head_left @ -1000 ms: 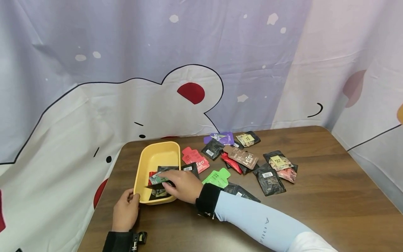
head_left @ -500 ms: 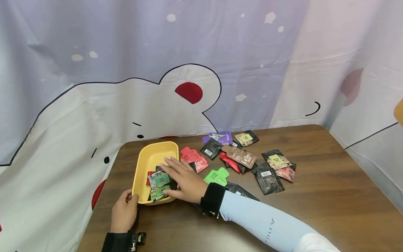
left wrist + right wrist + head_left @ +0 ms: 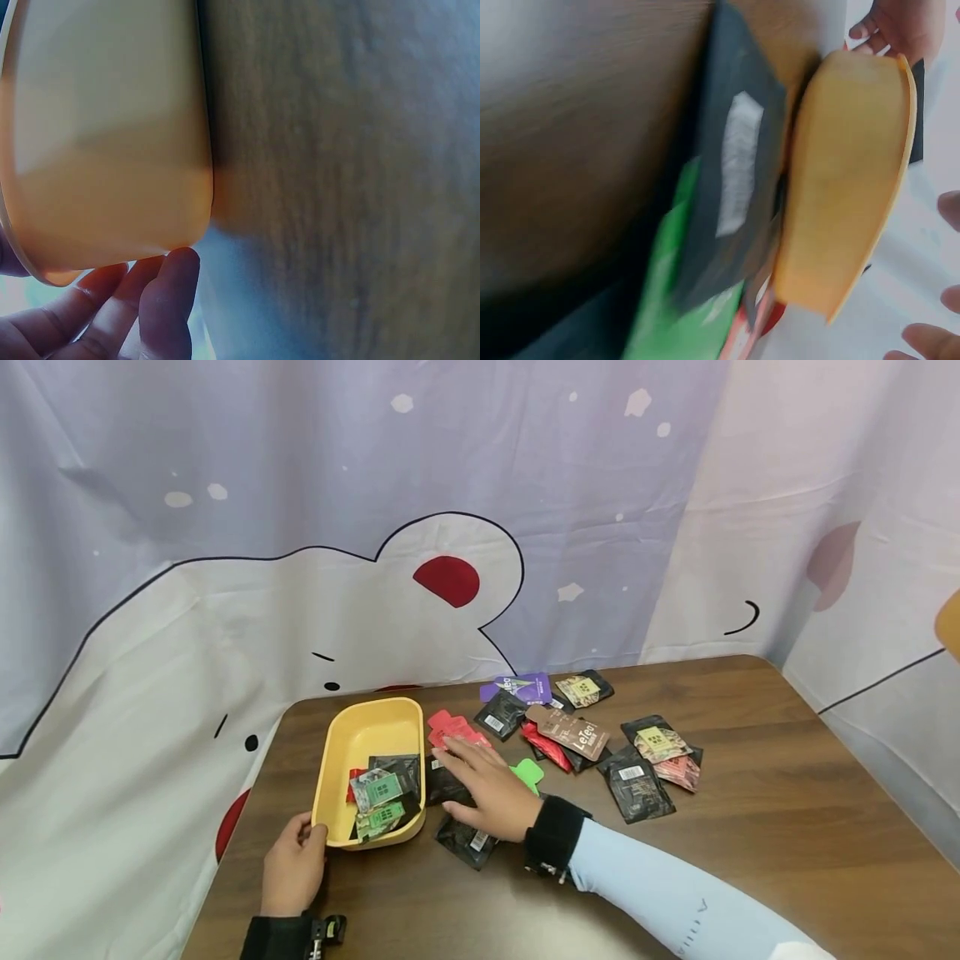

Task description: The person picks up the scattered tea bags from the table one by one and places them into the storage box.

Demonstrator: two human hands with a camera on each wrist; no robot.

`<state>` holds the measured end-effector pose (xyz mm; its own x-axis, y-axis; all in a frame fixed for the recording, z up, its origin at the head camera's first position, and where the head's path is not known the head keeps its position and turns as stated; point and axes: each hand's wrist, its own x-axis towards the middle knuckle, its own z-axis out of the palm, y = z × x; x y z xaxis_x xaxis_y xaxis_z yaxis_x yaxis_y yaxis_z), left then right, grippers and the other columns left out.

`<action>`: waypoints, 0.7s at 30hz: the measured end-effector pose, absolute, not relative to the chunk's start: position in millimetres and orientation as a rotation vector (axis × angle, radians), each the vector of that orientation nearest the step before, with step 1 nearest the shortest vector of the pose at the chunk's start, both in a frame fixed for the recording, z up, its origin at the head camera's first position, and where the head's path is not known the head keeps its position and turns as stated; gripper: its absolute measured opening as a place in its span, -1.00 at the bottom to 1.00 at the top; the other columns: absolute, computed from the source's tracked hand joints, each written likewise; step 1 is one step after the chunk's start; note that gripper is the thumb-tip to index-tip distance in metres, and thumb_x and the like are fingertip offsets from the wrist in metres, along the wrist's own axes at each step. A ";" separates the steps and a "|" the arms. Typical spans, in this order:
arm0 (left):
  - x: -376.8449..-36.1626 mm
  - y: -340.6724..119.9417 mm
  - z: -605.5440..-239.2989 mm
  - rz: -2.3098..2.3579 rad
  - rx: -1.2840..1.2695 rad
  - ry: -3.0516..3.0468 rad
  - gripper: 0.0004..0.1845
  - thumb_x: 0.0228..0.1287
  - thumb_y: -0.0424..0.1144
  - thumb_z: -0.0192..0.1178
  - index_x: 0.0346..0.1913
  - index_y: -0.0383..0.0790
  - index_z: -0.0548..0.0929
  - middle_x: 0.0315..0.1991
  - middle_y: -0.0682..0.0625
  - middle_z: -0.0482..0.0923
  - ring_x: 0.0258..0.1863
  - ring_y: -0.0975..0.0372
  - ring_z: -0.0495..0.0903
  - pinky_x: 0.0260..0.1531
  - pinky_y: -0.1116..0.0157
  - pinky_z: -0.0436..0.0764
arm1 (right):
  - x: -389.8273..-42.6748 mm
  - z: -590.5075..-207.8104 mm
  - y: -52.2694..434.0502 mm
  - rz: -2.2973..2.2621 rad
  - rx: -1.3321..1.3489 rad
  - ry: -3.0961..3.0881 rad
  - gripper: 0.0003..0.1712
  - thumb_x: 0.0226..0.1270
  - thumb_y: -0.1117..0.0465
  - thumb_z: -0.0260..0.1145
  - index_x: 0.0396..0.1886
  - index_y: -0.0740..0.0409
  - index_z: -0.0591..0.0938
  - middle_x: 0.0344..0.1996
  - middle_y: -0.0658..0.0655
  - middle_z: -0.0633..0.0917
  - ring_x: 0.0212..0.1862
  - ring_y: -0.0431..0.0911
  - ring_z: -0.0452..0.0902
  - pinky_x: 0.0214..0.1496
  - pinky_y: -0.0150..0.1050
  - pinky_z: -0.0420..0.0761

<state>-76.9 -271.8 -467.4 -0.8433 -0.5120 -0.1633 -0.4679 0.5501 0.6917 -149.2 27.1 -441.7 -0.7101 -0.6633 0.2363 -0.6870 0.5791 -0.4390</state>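
The yellow tray [image 3: 341, 752] is sitting near the table's [image 3: 787, 827] left front corner, already holding a few sachets [image 3: 378, 793] that are leaning loosely against each other at its near end. The left hand [image 3: 292, 868] is steadying the tray's near corner, fingertips [image 3: 169, 289] curled against its wall. Just beside the tray's right rim, the right hand [image 3: 487, 789] is lying flat, fingers straight and slightly apart, over a black sachet [image 3: 465, 842] and a green one [image 3: 528, 771].

To my eye, the risk is that flat fingers are pressing rather than pinching: the slick packets could be sliding or fanning out, or two could be coming up together. A nudge against the rim could also be tipping the light tray. More sachets [image 3: 633, 777] are lying scattered further right, before a cartoon curtain [image 3: 375, 568].
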 end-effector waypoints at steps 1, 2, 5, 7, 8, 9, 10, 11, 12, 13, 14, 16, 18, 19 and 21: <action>-77.2 -271.4 -467.1 -1.185 0.866 -2.717 -0.50 0.50 -0.14 -0.10 0.35 -0.35 0.43 0.10 -0.32 0.56 -0.12 0.02 0.62 -0.32 0.26 0.64 | -148.6 -442.6 33.9 0.795 1.163 -2.749 -0.13 0.41 -0.03 0.32 0.59 0.07 0.20 0.58 0.21 0.22 0.60 0.08 0.10 0.62 0.15 0.04; -77.6 -271.0 -467.0 -1.183 0.870 -2.717 -0.50 0.50 -0.14 -0.10 0.35 -0.35 0.44 0.10 -0.33 0.56 -0.12 0.02 0.62 -0.32 0.25 0.65 | -147.9 -443.7 41.1 0.783 1.146 -2.756 -0.13 0.39 -0.02 0.34 0.59 0.09 0.22 0.57 0.21 0.23 0.60 0.10 0.11 0.62 0.16 0.03; -78.7 -270.5 -467.7 -1.176 0.882 -2.713 -0.50 0.50 -0.14 -0.10 0.34 -0.36 0.44 0.10 -0.33 0.56 -0.12 0.02 0.62 -0.33 0.25 0.66 | -144.9 -447.7 64.4 0.767 1.087 -2.784 -0.12 0.35 0.01 0.38 0.57 0.12 0.24 0.56 0.21 0.24 0.59 0.14 0.10 0.61 0.20 0.03; -79.0 -270.4 -468.2 -1.174 0.890 -2.710 -0.50 0.49 -0.14 -0.10 0.34 -0.35 0.45 0.09 -0.33 0.57 -0.13 0.01 0.63 -0.35 0.25 0.65 | -142.1 -450.4 81.3 0.771 1.046 -2.795 -0.12 0.33 0.02 0.39 0.56 0.14 0.26 0.56 0.23 0.24 0.58 0.18 0.11 0.58 0.24 0.07; -78.9 -270.3 -468.4 -1.175 0.891 -2.711 -0.50 0.50 -0.14 -0.10 0.34 -0.35 0.44 0.10 -0.33 0.56 -0.13 0.01 0.63 -0.34 0.25 0.66 | -140.2 -451.3 90.1 0.778 1.023 -2.807 -0.11 0.32 0.03 0.40 0.56 0.14 0.26 0.56 0.22 0.24 0.58 0.18 0.11 0.58 0.25 0.07; -78.7 -270.1 -468.5 -1.182 0.896 -2.714 -0.50 0.50 -0.14 -0.10 0.34 -0.35 0.44 0.10 -0.33 0.56 -0.12 0.01 0.63 -0.34 0.25 0.66 | -138.0 -452.4 99.2 0.801 1.006 -2.813 -0.11 0.32 0.04 0.41 0.56 0.14 0.26 0.56 0.23 0.23 0.58 0.19 0.11 0.57 0.27 0.07; -78.7 -270.4 -469.0 -1.182 0.892 -2.713 -0.50 0.50 -0.13 -0.10 0.34 -0.35 0.44 0.10 -0.34 0.56 -0.12 0.00 0.63 -0.34 0.23 0.67 | -136.2 -453.5 108.1 0.807 0.986 -2.814 -0.11 0.31 0.05 0.41 0.55 0.15 0.26 0.56 0.24 0.25 0.57 0.20 0.13 0.56 0.29 0.08; -78.6 -270.6 -469.0 -1.187 0.892 -2.714 -0.50 0.50 -0.13 -0.10 0.34 -0.35 0.44 0.11 -0.34 0.56 -0.11 0.00 0.63 -0.33 0.22 0.68 | -134.2 -454.8 117.0 0.805 0.965 -2.819 -0.11 0.31 0.06 0.42 0.56 0.14 0.26 0.55 0.25 0.26 0.56 0.21 0.15 0.55 0.30 0.09; -78.5 -271.0 -469.5 -1.191 0.891 -2.715 -0.50 0.50 -0.13 -0.10 0.35 -0.35 0.44 0.11 -0.34 0.56 -0.10 0.00 0.63 -0.33 0.22 0.68 | -132.2 -455.9 126.1 0.802 0.949 -2.822 -0.10 0.30 0.07 0.42 0.56 0.15 0.26 0.54 0.27 0.27 0.55 0.22 0.16 0.54 0.31 0.10; -78.4 -271.1 -469.4 -1.196 0.892 -2.716 -0.50 0.50 -0.13 -0.10 0.35 -0.35 0.44 0.11 -0.34 0.56 -0.10 -0.01 0.63 -0.32 0.22 0.68 | -130.1 -457.4 135.0 0.789 0.929 -2.828 -0.10 0.30 0.07 0.42 0.55 0.16 0.27 0.53 0.28 0.29 0.55 0.23 0.17 0.54 0.32 0.10; -78.3 -271.5 -469.7 -1.194 0.886 -2.713 -0.50 0.50 -0.13 -0.10 0.34 -0.36 0.44 0.10 -0.35 0.56 -0.11 -0.01 0.63 -0.33 0.21 0.68 | -127.8 -458.7 143.9 0.772 0.910 -2.835 -0.11 0.30 0.08 0.42 0.55 0.17 0.27 0.52 0.30 0.30 0.53 0.26 0.19 0.52 0.33 0.12; -78.4 -271.9 -470.0 -1.188 0.882 -2.708 -0.50 0.50 -0.13 -0.10 0.33 -0.37 0.45 0.09 -0.35 0.57 -0.12 -0.01 0.63 -0.34 0.22 0.68 | -123.8 -461.2 160.9 0.733 0.868 -2.850 -0.11 0.29 0.08 0.43 0.54 0.17 0.28 0.51 0.32 0.31 0.52 0.28 0.21 0.50 0.34 0.17; -78.7 -272.2 -470.0 -1.186 0.891 -2.709 -0.50 0.49 -0.14 -0.10 0.33 -0.37 0.45 0.09 -0.35 0.57 -0.13 0.00 0.63 -0.35 0.24 0.67 | -119.8 -463.0 176.7 0.705 0.829 -2.865 -0.11 0.27 0.08 0.44 0.54 0.19 0.29 0.50 0.34 0.31 0.50 0.31 0.22 0.48 0.35 0.20; -78.9 -272.1 -469.7 -1.186 0.895 -2.711 -0.50 0.49 -0.13 -0.10 0.33 -0.36 0.45 0.09 -0.34 0.57 -0.13 0.00 0.63 -0.35 0.25 0.67 | -118.1 -464.0 184.1 0.688 0.809 -2.874 -0.10 0.26 0.09 0.44 0.53 0.19 0.30 0.50 0.34 0.31 0.50 0.31 0.23 0.47 0.36 0.21; -79.5 -272.3 -469.4 -1.183 0.898 -2.716 -0.49 0.49 -0.13 -0.10 0.34 -0.36 0.44 0.09 -0.34 0.57 -0.13 0.01 0.63 -0.36 0.26 0.66 | -115.1 -465.2 197.7 0.678 0.779 -2.889 -0.10 0.25 0.09 0.45 0.53 0.20 0.30 0.50 0.34 0.32 0.49 0.31 0.23 0.46 0.36 0.21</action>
<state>-79.5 -272.3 -469.4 -0.8306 -0.5264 -0.1814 -0.4913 0.5396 0.6837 -115.1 197.7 -465.2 -0.8685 -0.4612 0.1815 -0.4938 0.7736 -0.3971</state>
